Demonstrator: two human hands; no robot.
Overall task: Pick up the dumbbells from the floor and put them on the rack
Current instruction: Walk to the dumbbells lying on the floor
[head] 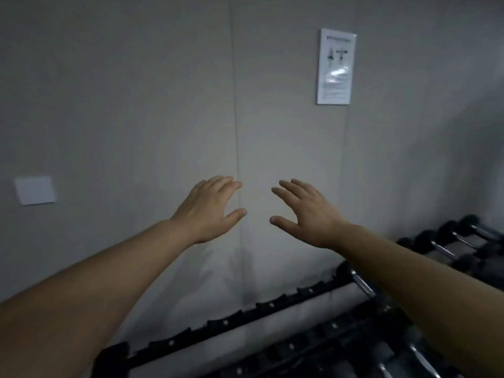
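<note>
Both empty: left hand and right hand raised, fingers spread, above rack; dumbbells racked at right.

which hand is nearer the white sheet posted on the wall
Right. The right hand is below the white sheet, only slightly to its left. The left hand is at about the same height but further left, past the wall seam.

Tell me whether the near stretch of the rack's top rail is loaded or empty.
Empty. The top rail shows bare black saddles along its left stretch; dumbbells sit only toward the right end. Both hands, left hand and right hand, are open and hold nothing.
</note>
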